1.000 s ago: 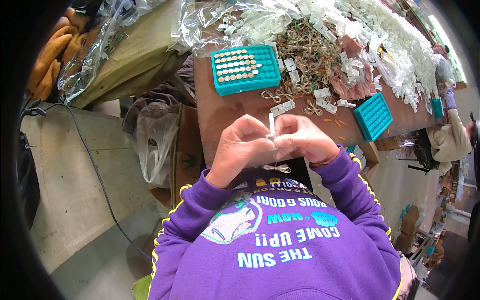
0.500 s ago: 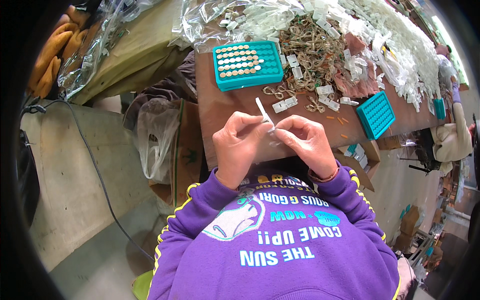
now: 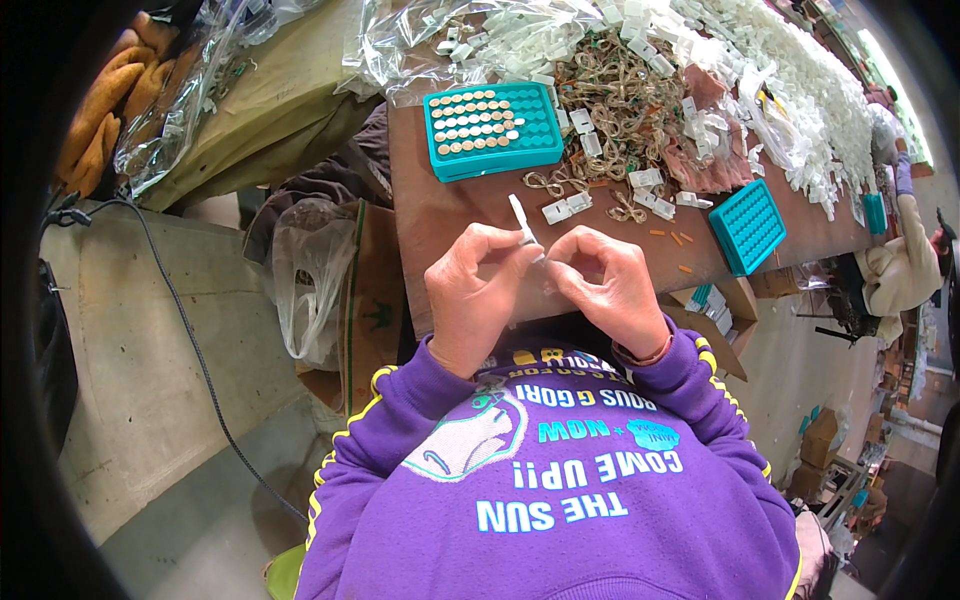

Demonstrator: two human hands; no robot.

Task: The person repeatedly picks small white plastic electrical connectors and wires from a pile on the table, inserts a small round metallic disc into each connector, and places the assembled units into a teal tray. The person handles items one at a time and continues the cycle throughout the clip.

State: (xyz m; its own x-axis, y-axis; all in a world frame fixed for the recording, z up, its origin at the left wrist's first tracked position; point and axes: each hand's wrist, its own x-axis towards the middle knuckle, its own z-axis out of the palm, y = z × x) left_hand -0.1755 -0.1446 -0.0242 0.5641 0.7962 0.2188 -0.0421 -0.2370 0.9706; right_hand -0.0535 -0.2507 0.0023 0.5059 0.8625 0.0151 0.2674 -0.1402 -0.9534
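Note:
My left hand [image 3: 468, 292] pinches a slim white plastic piece [image 3: 518, 213] between thumb and fingers, its free end pointing up and away from me. Close beside it, my right hand [image 3: 624, 295] has thumb and forefinger pinched together near the piece's lower end. Whatever those right fingers hold is too small to make out. Both hands are raised in front of the table's near edge. Beyond them, a teal tray [image 3: 500, 168] carries rows of small round gold-coloured discs. White hinged plastic pieces [image 3: 567, 208] lie on the brown tabletop [image 3: 440, 215].
Tangled beige cords [image 3: 610, 120] and a large heap of white plastic parts [image 3: 800, 90] cover the table's far side. Another teal tray [image 3: 748, 228] rests at the right edge near orange sticks [image 3: 685, 268]. Below stands an open carton [image 3: 735, 300]. Another person [image 3: 900, 270] is at far right.
Thumb and forefinger of my right hand have drawn slightly away from the left fingertips. The white piece stays in my left hand, and the view has shifted a little.

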